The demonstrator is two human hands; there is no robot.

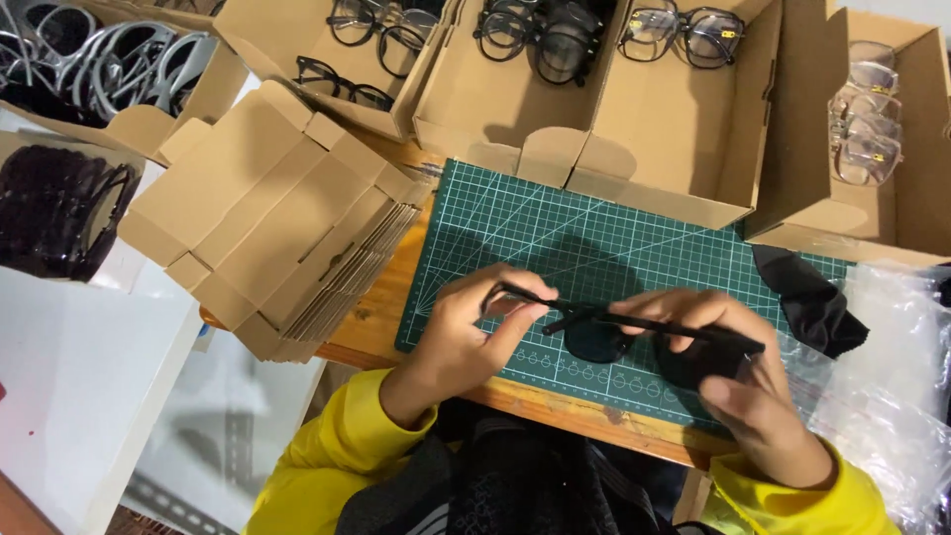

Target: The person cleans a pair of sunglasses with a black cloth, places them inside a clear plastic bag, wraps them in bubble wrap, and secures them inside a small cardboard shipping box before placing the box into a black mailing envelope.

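Left hand (466,332) raised over near left part of green cutting mat (515,223), wrist bent, fingers curled, thumb and fingertips pinched on temple arm of black sunglasses (619,337). Right hand (743,381) at near right, palm turned inward, fingers closed around right lens and hinge end. Sunglasses held level between both hands, just above mat's near edge, dark lens facing down. Yellow sleeves (317,466) at both wrists. Black cloth (812,302) on mat right of hands. Flat cardboard stack (277,213) at left; boxes of eyeglasses (674,129) along far side.

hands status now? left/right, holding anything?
Left hand: closed on a temple arm of the black sunglasses.
Right hand: closed on the sunglasses' front frame.
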